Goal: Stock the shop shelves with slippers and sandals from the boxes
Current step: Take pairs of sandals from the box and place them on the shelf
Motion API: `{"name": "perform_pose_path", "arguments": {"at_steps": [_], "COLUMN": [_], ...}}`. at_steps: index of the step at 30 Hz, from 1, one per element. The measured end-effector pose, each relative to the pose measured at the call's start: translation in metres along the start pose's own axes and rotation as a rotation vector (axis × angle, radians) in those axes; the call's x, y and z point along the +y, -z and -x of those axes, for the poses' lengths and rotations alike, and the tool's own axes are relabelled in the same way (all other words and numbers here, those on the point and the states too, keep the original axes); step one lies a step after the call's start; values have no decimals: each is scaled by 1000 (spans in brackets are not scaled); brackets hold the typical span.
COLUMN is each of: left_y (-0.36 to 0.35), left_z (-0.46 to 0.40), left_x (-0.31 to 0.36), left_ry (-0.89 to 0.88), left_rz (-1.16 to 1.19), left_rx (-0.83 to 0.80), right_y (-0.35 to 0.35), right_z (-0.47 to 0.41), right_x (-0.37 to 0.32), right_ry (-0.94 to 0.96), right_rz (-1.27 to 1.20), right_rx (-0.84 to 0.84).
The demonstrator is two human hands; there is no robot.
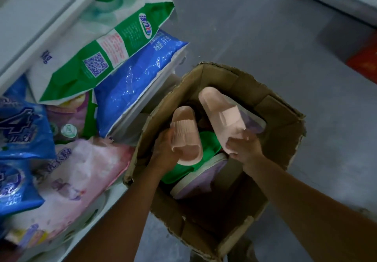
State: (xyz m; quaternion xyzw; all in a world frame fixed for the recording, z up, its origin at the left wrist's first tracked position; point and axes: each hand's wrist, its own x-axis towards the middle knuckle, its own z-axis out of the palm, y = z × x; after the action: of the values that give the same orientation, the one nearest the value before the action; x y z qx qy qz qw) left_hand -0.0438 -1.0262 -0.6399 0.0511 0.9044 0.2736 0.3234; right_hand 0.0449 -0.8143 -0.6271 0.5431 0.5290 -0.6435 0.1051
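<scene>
the step in hand looks like lifting a pair out for shelving. the left hand (163,151) has its fingers curled round the toe end of a pale pink ribbed foam slipper (186,137), and the right hand (243,146) grips the toe end of a matching pale pink foam slipper with a smooth strap (221,117). both slippers are held just above the open top of a worn brown cardboard box (283,137) standing on the grey floor (285,37), their heels pointing toward the box's far edge. the two slippers are near each other but apart

inside the box, under the hands, lie a bright green slipper (210,142) and a lilac slipper with a pale sole edge (201,182), with more hidden in the dark toward the near corner

my guess is the next move calls for raising the pair clear of the torn flaps and turning toward a shelf with room for footwear; none shows here

just beside the box's left edge a white shelf (24,31) holds a green and white detergent bag (106,57), a glossy blue bag (136,86) and a pink printed bag (81,172), which jut out over the shelf's edge close to the left arm and could be brushed on the way up
</scene>
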Motion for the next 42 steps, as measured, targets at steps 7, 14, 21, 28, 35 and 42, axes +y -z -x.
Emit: {"name": "perform_pose_path", "arguments": {"at_steps": [7,14,21,28,35,42], "left_y": [13,17,0,6,44,116], "left_z": [-34,-45,-58,-42,34,131], "left_x": [-6,-2,-1,12,50,87], "left_ry": [-81,-281,-386,-374,-359,-491], "left_rz": [-281,-454,-591,-630,-485,-485], "left_rx": [-240,-137,-76,-11,163,379], "right_y": [-4,17,-17,-20,2,23], "right_z": [-17,-57,-83,-56,35,153], "right_x": [10,-24,-27,-41,-75,-115], "right_ry": [210,955,1045,1060,1145,1264], "right_rz": [625,1847,1987,2000,1886,1837], "right_rx": [-165,7,-105,-102,7,76]}}
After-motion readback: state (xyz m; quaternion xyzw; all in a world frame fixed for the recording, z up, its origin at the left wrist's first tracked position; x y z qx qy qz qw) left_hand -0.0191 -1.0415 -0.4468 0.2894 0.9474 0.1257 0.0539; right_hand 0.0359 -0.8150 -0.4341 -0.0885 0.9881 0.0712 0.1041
